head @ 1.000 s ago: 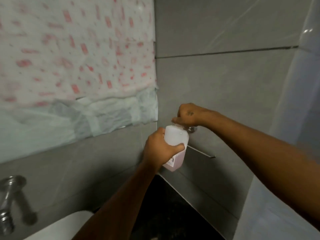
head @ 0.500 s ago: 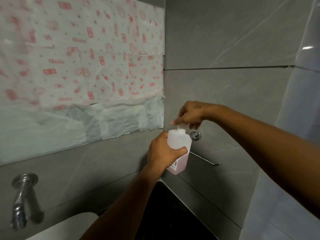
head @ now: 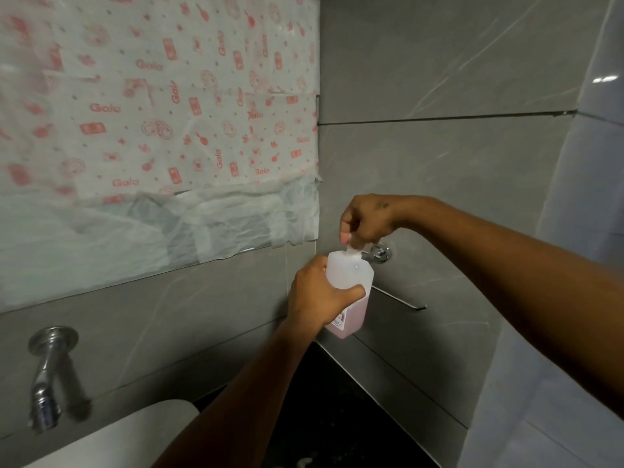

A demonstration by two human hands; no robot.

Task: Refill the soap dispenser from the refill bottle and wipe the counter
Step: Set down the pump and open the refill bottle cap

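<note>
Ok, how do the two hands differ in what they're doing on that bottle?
The left hand wraps around the body of the bottle from the side, holding it upright; the right hand comes from above and pinches only its white cap. The left sits lower, the right higher. Both are closed on the same bottle.

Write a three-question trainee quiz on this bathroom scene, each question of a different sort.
1. True or false: the left hand grips the translucent plastic bottle of pink liquid around its body.
2. What do the right hand's fingers pinch?
A. the chrome wall tap
B. the bottle's white cap
C. the red-printed paper sheet
3. Fill in: the pink liquid fills only the ___ part of the bottle.

Key: 1 true; 2 B; 3 lower.
</note>
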